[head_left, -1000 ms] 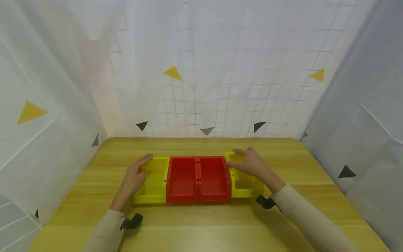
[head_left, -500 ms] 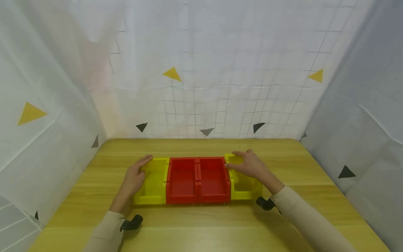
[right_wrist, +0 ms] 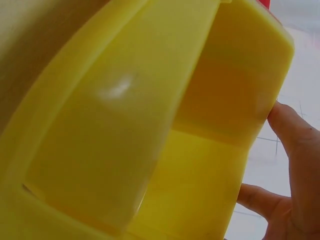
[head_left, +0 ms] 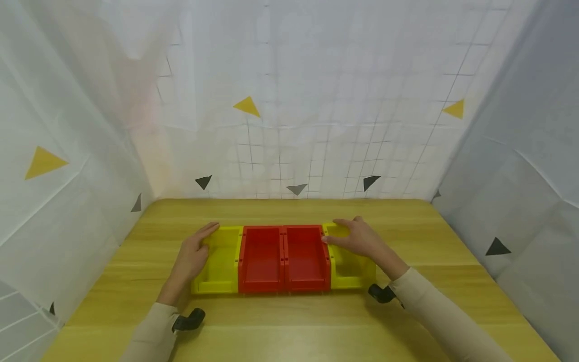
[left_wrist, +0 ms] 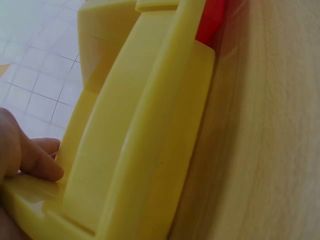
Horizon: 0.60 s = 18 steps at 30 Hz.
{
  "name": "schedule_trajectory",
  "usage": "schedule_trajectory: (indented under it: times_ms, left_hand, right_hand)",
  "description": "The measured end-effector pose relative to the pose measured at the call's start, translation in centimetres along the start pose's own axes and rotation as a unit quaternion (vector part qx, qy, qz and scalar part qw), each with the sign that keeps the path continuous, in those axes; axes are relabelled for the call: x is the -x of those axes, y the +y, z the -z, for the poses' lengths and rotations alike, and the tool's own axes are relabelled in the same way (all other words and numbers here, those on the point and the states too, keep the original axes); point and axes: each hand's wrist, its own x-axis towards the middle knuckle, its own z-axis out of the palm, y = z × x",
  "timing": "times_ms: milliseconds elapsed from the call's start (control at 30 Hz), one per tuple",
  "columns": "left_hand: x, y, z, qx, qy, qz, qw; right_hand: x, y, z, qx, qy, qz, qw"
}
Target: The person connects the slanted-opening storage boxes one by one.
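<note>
Four open-front plastic storage bins form a side-by-side row on the table: a yellow bin (head_left: 224, 257) at the left, two red bins (head_left: 262, 257) in the middle and another yellow bin (head_left: 350, 282) at the right. My left hand (head_left: 191, 259) holds the outer side wall of the left yellow bin, its thumb over the inside and fingers toward the back corner. My right hand (head_left: 364, 239) spans the right yellow bin, thumb at the wall beside the red bin and fingers at the back rim. The right wrist view shows thumb and a finger on that bin's edge.
The bins stand on a wood-grain table (head_left: 289, 327). White sheeting (head_left: 316, 100) with triangle marks and grid lines hangs behind and on both sides. A black wrist mount (head_left: 190, 320) projects from the left sleeve, and another mount (head_left: 381, 292) from the right.
The right yellow bin has come down and slightly left, so its front edge lies nearer the red bins' line. My right hand moved with it; my left hand stays nearly still.
</note>
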Motion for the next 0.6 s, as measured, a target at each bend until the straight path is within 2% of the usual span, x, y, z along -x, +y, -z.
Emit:
schedule_trajectory:
  times_ms: [300,600]
  left_hand:
    - [-0.01,-0.17,-0.1,0.001,-0.003,0.002,1.0]
    - [0.07,-0.16,-0.06,0.006,-0.003,0.008,0.9999]
  right_hand:
    - [-0.05,0.16,-0.15,-0.001,-0.002,-0.009,1.0]
    - [0.17,0.11,-0.26,-0.007,0.002,0.0,1.0]
